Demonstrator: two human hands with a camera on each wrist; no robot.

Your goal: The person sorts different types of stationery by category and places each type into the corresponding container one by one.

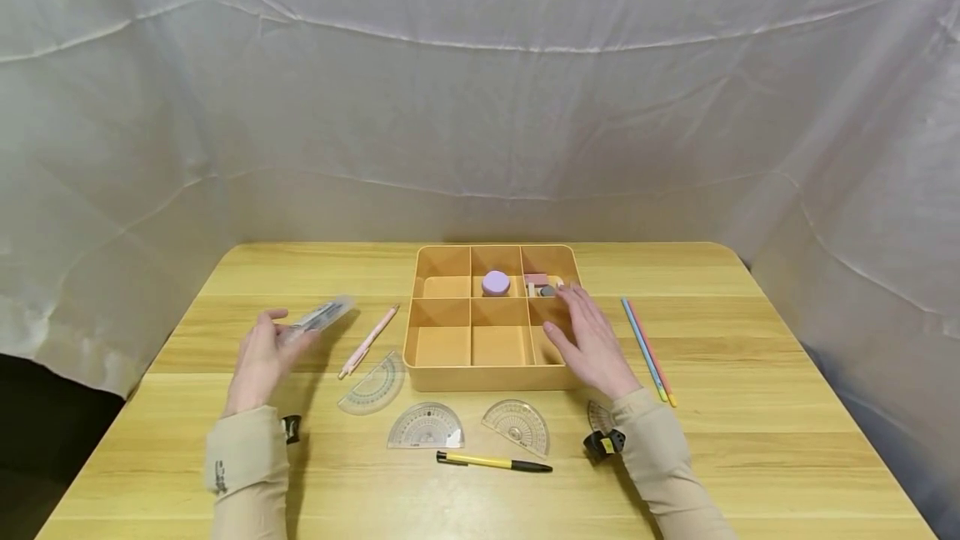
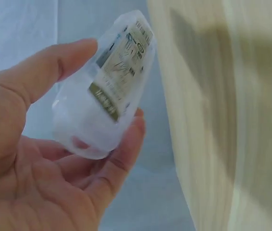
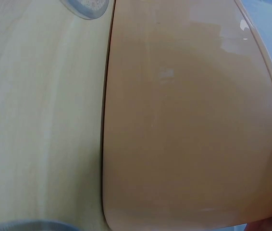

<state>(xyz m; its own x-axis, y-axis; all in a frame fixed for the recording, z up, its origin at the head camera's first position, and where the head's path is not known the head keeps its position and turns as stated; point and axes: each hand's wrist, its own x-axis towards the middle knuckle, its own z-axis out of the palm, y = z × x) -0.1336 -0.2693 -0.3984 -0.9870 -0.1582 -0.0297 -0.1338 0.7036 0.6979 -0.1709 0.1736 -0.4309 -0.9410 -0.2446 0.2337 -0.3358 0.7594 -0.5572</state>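
Observation:
My left hand [image 1: 261,357] is raised over the left of the table and holds a translucent plastic case [image 2: 114,91] with a printed label. In the left wrist view its thumb and fingers grip the case from either side; what is inside is unclear. My right hand [image 1: 592,340] lies over the right side of an orange divided box [image 1: 491,378], fingers extended near the back right compartment. Whether it touches the rim cannot be told. That compartment holds a pink block [image 1: 536,279] and small white and grey pieces, partly hidden. A purple round object [image 1: 496,282] sits in the back middle compartment.
Left of the box lie a pink pen [image 1: 367,342] and a clear protractor [image 1: 375,386]. In front are two more protractors [image 1: 427,426] and a yellow pen [image 1: 491,462]. Another protractor [image 1: 599,417] shows beside my right wrist. Blue and red pencils [image 1: 645,348] lie to the right.

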